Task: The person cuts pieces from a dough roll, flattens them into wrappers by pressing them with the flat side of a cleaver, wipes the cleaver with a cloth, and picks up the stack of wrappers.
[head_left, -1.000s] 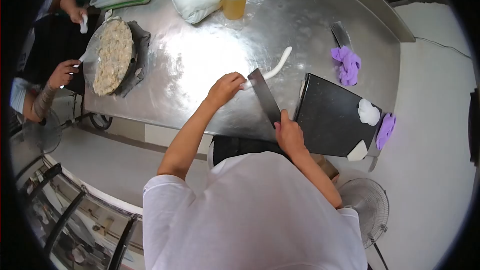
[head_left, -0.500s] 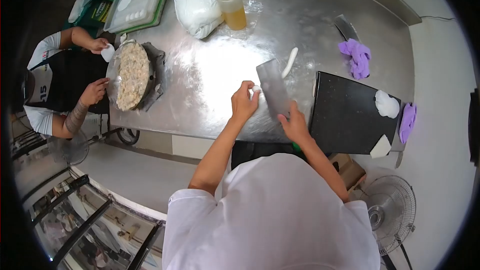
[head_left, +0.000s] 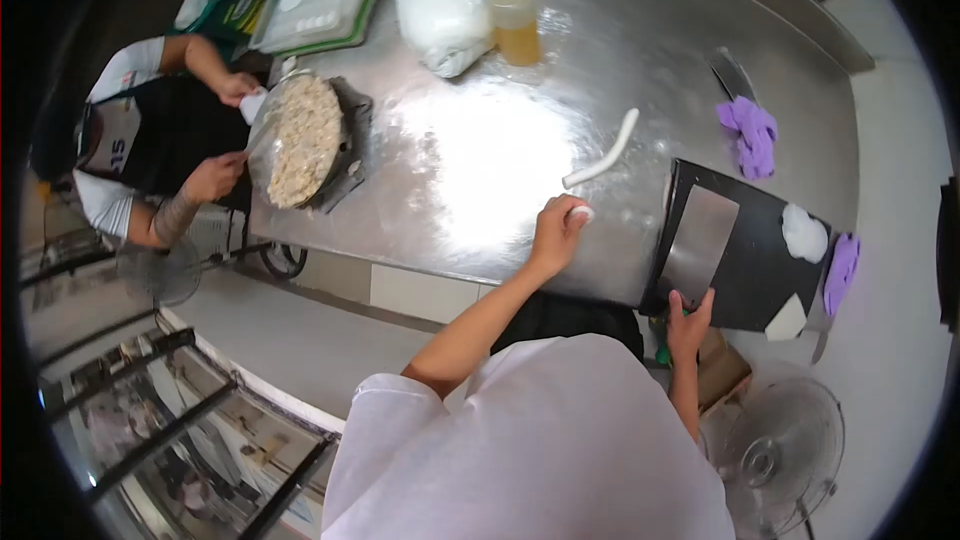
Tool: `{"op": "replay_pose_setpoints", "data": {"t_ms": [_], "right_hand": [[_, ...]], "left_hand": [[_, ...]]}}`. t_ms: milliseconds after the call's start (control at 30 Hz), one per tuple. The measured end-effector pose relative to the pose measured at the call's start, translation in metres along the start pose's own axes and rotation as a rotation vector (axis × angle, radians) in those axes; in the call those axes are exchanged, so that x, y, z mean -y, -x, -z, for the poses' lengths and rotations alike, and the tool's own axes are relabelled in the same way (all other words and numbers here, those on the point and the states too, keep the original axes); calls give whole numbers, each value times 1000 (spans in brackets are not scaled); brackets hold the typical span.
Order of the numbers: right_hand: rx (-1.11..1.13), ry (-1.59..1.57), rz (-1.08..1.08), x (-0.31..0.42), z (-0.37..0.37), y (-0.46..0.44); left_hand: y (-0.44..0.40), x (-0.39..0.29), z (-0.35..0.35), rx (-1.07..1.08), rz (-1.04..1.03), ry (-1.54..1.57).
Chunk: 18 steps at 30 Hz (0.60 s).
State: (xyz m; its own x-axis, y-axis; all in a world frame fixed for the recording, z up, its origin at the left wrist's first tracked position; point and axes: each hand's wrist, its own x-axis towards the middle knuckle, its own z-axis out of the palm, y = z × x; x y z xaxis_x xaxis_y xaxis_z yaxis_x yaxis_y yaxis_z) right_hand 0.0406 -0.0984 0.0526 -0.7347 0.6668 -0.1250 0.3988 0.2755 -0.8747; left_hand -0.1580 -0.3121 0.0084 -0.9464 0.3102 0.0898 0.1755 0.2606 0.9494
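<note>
My left hand (head_left: 556, 242) is closed around a small white piece of dough (head_left: 582, 212), which shows at the fingertips near the front of the steel table. Just beyond it lies a curved white dough rope (head_left: 604, 158). My right hand (head_left: 689, 324) grips the near end of a wide flat-bladed cleaver (head_left: 704, 232). The blade is over the left side of a black board (head_left: 757, 258); whether it rests on the surface I cannot tell. The cleaver's handle is mostly hidden in my fingers.
A round pan of chunky filling (head_left: 305, 140) stands at the left, where a co-worker's hands (head_left: 218, 178) are busy. A white bag (head_left: 443, 22), an oil bottle (head_left: 514, 20), lidded trays (head_left: 322, 0) and a purple cloth (head_left: 750, 132) lie farther back. White dough (head_left: 803, 234) is on the board.
My right hand has carried the cleaver rightward from the dough rope to over the black board. My left hand still holds the dough piece, now nearer the rope's close end. The view has shifted.
</note>
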Motion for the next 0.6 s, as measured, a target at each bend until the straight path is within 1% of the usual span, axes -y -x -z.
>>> {"op": "replay_pose_setpoints", "data": {"t_ms": [33,100,133,167,233,267,300,367,400,433,500,533,567,600], "right_hand": [[-31,10,-21,0,1,6],[-120,99,28,3,1,20],[-157,76,-112,16,1,30],[-188,-22,-184,-9,3,40],[-230,57,-65,-15,5,57],[-274,59,-101,-17,6,69],[-311,46,-138,-19,6,78],[-384,26,-197,-28,11,101],[-423,-50,-294,-35,11,113],[-460,-132,-380,-41,11,120],[-536,-168,-442,-52,12,135],[-579,-189,-496,-58,13,142],[-613,-206,-501,-66,13,147],[-635,-115,-494,-76,14,152]], "left_hand": [[-5,-1,-5,36,-2,15],[-14,-8,-26,194,116,227],[-21,-26,-28,330,217,228],[-26,-43,-36,392,215,240],[-31,-67,-50,457,326,400],[-36,-70,-59,584,349,382],[-37,-68,-72,635,348,379],[-34,-59,-98,635,272,443],[-34,-56,-106,652,220,475],[-34,-58,-111,689,210,468],[-35,-60,-117,761,385,440],[-35,-57,-120,800,378,418],[-34,-55,-123,834,361,407],[-31,-56,-125,838,326,332]]}}
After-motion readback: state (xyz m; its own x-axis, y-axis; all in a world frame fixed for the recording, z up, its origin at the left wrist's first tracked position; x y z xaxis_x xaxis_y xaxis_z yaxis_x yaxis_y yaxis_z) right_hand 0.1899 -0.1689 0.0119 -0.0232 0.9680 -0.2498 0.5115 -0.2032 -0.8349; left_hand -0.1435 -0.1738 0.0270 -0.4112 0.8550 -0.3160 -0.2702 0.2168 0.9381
